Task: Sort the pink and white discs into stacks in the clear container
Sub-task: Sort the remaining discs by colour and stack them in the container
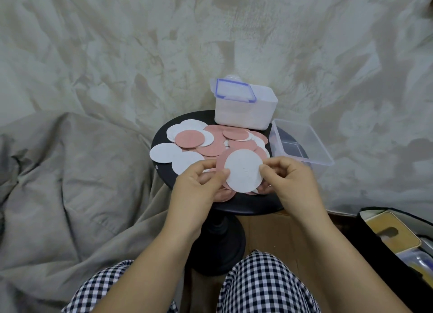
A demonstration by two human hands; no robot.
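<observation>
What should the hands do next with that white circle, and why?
Probably lay the white disc, pinched between left hand and right hand, flat in the clear container on the right to start a white stack: the container looks empty, and mixed discs lie on the black table.

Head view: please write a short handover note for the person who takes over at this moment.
Left hand: pinches the left edge of a white disc.
Right hand: pinches its right edge; pink discs lie behind it.
Loose discs: mixed pink and white, on the black round table.
Clear container: at the table's right edge, no discs visible inside.
Done: no stacks in it yet.
Left: sort all discs.
</observation>
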